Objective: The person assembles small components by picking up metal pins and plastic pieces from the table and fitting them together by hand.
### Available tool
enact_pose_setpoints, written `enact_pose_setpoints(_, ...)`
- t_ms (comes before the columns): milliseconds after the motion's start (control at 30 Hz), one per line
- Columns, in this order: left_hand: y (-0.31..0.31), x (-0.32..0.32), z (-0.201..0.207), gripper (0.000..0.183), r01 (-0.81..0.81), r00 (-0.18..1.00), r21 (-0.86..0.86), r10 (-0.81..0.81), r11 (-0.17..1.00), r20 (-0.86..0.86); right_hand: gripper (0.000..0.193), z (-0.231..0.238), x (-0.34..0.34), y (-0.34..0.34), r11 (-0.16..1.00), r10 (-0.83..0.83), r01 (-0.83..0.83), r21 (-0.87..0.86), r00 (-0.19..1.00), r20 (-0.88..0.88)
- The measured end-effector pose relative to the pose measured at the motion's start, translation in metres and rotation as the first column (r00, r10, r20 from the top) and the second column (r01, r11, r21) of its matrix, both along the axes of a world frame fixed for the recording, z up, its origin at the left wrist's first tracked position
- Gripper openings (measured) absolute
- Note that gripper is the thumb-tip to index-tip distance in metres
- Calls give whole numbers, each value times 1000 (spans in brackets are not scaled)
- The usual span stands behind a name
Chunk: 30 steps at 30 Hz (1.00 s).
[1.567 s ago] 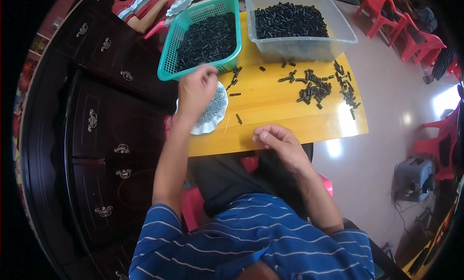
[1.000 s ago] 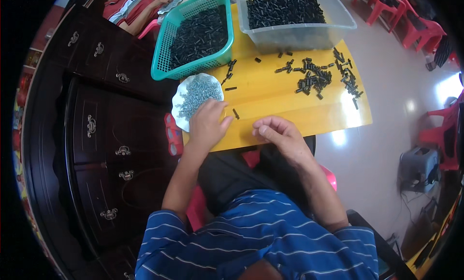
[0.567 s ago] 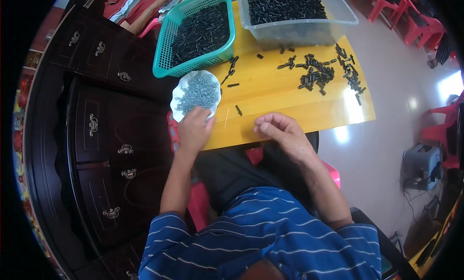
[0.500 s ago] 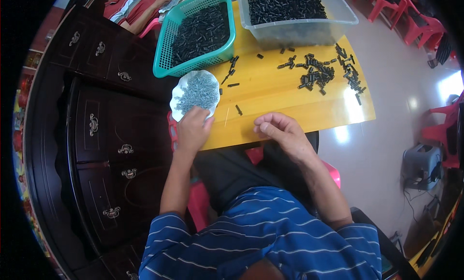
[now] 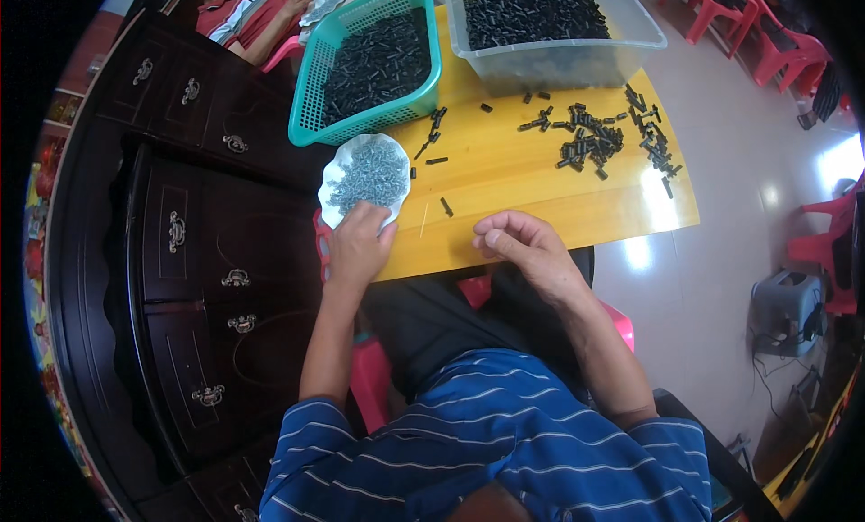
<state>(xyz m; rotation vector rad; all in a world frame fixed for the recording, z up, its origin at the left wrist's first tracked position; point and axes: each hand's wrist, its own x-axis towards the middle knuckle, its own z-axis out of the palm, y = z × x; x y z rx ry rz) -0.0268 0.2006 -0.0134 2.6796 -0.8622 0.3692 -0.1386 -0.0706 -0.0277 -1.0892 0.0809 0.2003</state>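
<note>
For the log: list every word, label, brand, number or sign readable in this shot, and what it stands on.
None readable.
White dish, green basket, clear bin, yellow tabletop: no lettering visible.
Colourful items, far left edge: too blurred to tell.
Gray box on the floor: too small to tell.

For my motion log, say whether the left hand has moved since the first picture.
Yes: the left hand has moved away from the green basket, toward the near edge of the yellow table.
</note>
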Motion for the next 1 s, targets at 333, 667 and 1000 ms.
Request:
enact_pose_setpoints(333,-4,1,-1,14,47,997,4,-47,999,60,20,0,1,0,1000,10,-10,2,1000,-5)
enact_pose_setpoints(667,-23,3,-22,10,57,992,30,-60,998,111,24,6,1,1,1000,21,-21,-2,999,-43)
enact_pose_setpoints(1000,-40,-5,-23,10,254,960,-64,-243,965,141,22,8,-1,6,998,2,-5,-57,999,-46)
